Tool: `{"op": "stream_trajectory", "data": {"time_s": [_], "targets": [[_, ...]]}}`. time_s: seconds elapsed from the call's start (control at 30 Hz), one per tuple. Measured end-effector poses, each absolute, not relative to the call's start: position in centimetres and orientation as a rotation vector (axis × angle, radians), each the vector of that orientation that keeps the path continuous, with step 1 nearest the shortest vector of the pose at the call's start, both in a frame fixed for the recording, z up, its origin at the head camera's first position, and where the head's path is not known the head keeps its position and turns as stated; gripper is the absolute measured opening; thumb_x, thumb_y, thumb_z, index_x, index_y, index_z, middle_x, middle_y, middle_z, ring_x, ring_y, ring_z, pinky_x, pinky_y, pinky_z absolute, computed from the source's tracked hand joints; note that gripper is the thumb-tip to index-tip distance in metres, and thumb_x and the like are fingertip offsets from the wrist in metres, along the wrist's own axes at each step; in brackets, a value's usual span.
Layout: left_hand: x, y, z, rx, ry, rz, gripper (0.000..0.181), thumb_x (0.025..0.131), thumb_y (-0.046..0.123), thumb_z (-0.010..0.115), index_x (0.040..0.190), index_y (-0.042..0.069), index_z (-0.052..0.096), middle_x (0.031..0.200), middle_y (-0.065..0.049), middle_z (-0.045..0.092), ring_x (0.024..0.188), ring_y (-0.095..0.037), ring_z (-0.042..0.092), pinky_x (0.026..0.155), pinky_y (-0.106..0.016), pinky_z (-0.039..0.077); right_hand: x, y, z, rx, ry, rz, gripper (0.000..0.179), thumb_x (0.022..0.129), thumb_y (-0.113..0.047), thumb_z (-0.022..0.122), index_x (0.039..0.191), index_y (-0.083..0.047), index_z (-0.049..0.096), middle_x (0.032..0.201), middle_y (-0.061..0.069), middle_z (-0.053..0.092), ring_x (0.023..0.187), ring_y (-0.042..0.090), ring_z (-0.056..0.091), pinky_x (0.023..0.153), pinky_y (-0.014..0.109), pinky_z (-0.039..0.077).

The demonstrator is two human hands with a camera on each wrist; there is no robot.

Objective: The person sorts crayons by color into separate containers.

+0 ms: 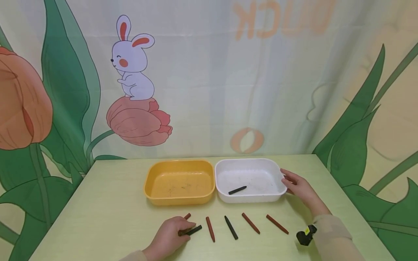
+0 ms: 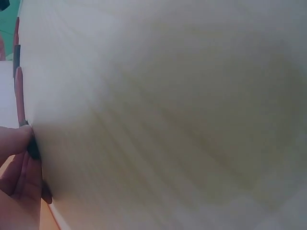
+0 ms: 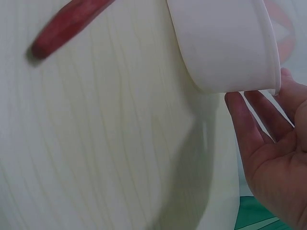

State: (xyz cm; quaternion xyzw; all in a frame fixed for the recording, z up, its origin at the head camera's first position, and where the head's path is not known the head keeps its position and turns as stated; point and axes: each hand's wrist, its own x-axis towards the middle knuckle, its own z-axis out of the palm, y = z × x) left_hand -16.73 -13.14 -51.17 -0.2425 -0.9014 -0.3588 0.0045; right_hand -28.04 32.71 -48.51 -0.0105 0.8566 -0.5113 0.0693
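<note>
Across the pale table [image 1: 107,203], the step in hand looks like picking up crayons, with the left hand at the pick and the right hand steadying a container.

Two shallow trays stand side by side beyond the hands. The yellow tray [image 1: 181,201] lies ahead of the left hand and shows no crayon in it (its floor has only small dark marks). The white tray [image 1: 251,199] is just to the left of the right hand and has one black crayon [image 1: 237,190] lying in it, on the side toward the left hand.

The right hand [image 1: 300,188] has its fingers spread against the end of the white tray and holds no crayon. The left hand [image 1: 168,235] is drawn narrow, pinching a second black crayon [image 1: 196,230] between thumb and finger, low over the table. Behind those fingers a reddish crayon [image 1: 187,216] peeks out; the hand hides too much to tell whether it is gripped too or only lies there.

Between the hands, on the near side of the trays, lie four loose crayons, three reddish [image 1: 210,229] and one black [image 1: 231,227]. The next move seems to call for a firm pinch and a lift clear of the reddish neighbour.
</note>
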Motion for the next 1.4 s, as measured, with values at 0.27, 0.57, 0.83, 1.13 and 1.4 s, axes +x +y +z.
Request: {"op": "stream_trajectory", "data": {"time_s": [0.27,0.57,0.83,1.13,1.4], "targets": [[-16.7,-13.0,-51.1,-0.728,-2.827,-1.146,0.029,0.073,-0.003,0.082,0.1,0.008,0.08,0.088,0.006,0.07,0.078,-0.003,0.061,0.07,-0.026,0.054,-28.0,32.8,-48.6,-0.025,2.579,-1.543,0.059,0.105,-0.024,0.051,0.155,-0.004,0.028,0.15,0.032,0.034,0.132,0.045,0.042,0.101,0.044,0.047],[-16.7,-12.6,-51.3,-0.78,-2.745,-1.211,0.025,0.074,-0.007,0.08,0.095,0.007,0.08,0.086,0.006,0.072,0.085,-0.01,0.065,0.078,-0.03,0.055,-28.2,33.0,-48.8,-0.033,2.574,-1.552,0.059,0.105,-0.022,0.052,0.156,-0.005,0.028,0.15,0.032,0.034,0.132,0.045,0.042,0.1,0.043,0.048],[-16.9,-12.1,-51.0,-0.755,-2.733,-1.236,0.026,0.075,-0.008,0.078,0.095,0.008,0.081,0.087,0.007,0.068,0.087,-0.009,0.064,0.079,-0.029,0.055,-28.2,33.0,-48.9,-0.049,2.562,-1.574,0.058,0.105,-0.021,0.051,0.155,-0.003,0.028,0.149,0.033,0.034,0.131,0.046,0.044,0.099,0.041,0.049],[-17.4,-11.7,-50.9,-0.705,-2.641,-1.312,0.027,0.076,-0.011,0.075,0.096,0.008,0.08,0.087,0.004,0.067,0.075,-0.006,0.057,0.067,-0.024,0.052,-28.3,33.0,-48.9,-0.027,2.584,-1.544,0.059,0.105,-0.025,0.052,0.156,-0.006,0.028,0.152,0.031,0.032,0.134,0.045,0.04,0.102,0.045,0.046],[-17.8,-10.1,-50.4,-0.672,-2.597,-1.326,0.031,0.075,-0.012,0.076,0.097,0.009,0.08,0.089,0.003,0.068,0.077,-0.008,0.059,0.067,-0.024,0.053,-28.3,32.9,-49.0,-0.028,2.577,-1.561,0.059,0.105,-0.024,0.051,0.156,-0.005,0.028,0.151,0.031,0.033,0.133,0.045,0.041,0.101,0.044,0.047]]}}
